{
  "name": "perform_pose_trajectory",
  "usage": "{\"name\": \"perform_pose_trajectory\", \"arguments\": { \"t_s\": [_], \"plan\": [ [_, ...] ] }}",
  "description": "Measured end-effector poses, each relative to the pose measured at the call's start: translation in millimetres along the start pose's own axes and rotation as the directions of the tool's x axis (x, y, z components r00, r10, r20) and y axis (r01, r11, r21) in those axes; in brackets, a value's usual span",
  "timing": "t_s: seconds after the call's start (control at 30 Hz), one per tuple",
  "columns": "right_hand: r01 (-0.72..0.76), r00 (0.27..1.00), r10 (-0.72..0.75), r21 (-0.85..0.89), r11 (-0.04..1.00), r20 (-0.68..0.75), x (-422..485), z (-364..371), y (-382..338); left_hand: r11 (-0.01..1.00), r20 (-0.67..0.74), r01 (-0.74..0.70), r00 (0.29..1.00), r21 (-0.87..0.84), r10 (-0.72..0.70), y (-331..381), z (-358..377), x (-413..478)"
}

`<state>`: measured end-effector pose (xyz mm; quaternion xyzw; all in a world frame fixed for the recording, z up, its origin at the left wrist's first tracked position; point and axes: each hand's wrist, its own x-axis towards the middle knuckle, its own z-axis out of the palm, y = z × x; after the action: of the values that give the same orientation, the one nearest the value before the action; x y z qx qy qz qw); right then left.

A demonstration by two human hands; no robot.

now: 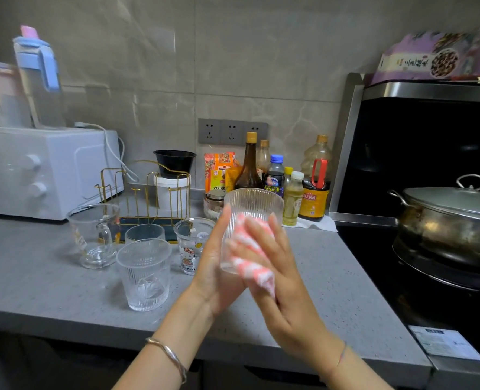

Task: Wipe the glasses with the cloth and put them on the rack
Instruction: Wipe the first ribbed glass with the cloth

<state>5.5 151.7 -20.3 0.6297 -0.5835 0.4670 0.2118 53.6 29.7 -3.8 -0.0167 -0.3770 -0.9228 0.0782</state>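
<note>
My left hand [216,263] holds a ribbed glass [254,205] upright above the counter, fingers along its left side. My right hand [278,274] presses a pink-and-white striped cloth [251,250] against the front of that glass. On the counter to the left stand a second ribbed glass [146,274], a handled glass mug [95,235], a small plain glass [144,232] and a cartoon-printed cup [192,244]. Behind them sits the gold wire rack [148,192], which holds no glasses.
A white toaster oven [44,170] sits at the back left. Sauce bottles [286,178] and a snack bag line the wall. A steel pot [452,220] stands on the black stove at right. Grey counter [50,280] runs along the front.
</note>
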Motion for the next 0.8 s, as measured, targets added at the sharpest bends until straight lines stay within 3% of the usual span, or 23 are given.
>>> {"name": "perform_pose_trajectory", "arguments": {
  "t_s": [0.07,0.23,0.47,0.6,0.8],
  "plan": [
    [0.043,0.998,-0.04,-0.075,0.996,0.039,-7,2,4,0.999,0.014,0.04,0.999,-0.007,-0.04,2,0,0],
    [0.034,0.999,-0.034,-0.107,0.994,0.005,13,-11,10,0.997,-0.007,-0.068,0.998,0.036,0.069,-2,5,1],
    [-0.255,0.949,0.282,0.186,0.949,-0.138,42,-27,13,0.995,0.007,-0.024,1.0,0.099,0.023,-3,6,-4],
    [-0.205,0.967,0.226,0.17,0.964,-0.118,30,-15,6,0.99,0.014,-0.07,0.998,0.126,0.068,-6,0,-4],
    [-0.002,1.0,0.002,0.056,0.998,-0.005,0,6,-3,0.993,0.005,-0.088,0.996,-0.077,0.089,0,-1,-1]
  ]
}}
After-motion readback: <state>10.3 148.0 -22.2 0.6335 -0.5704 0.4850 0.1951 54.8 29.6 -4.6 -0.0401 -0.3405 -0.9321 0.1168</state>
